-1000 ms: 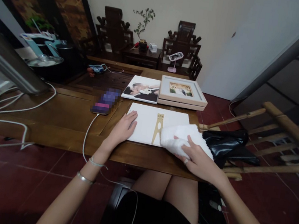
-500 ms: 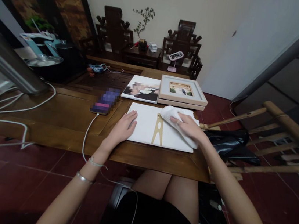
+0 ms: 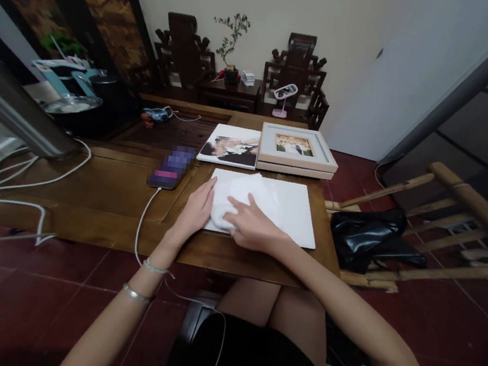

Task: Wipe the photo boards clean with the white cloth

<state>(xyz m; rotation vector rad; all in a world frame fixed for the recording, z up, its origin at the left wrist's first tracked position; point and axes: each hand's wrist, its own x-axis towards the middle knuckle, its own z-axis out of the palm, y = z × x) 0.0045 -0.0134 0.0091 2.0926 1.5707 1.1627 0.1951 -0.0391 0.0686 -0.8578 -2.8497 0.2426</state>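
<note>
A flat white panel point(image 3: 300, 215) lies near the front edge of the wooden table. On its left part, my right hand point(image 3: 254, 224) presses down a folded white cloth point(image 3: 223, 204), fingers spread over it and holding it. The gold-coloured A-shaped piece on the panel is hidden under the cloth and hand. At the panel's left edge rests my left hand point(image 3: 195, 206), fingers stretched out and together, touching the edge and close to the cloth. Behind the panel lies a photo print point(image 3: 231, 146), and beside it are stacked picture frames point(image 3: 296, 148).
A phone point(image 3: 171, 167) with a white charging cable point(image 3: 142, 223) lies left of my left hand. Further left are a large grey cylinder point(image 3: 14, 105) and tangled white cords. A bamboo chair point(image 3: 471, 209) with a black bag point(image 3: 368, 237) stands at the right.
My right hand has slid the cloth from the panel's right side to its left side, covering the gold-coloured piece. My left hand has shifted slightly left and now lies along the edge.
</note>
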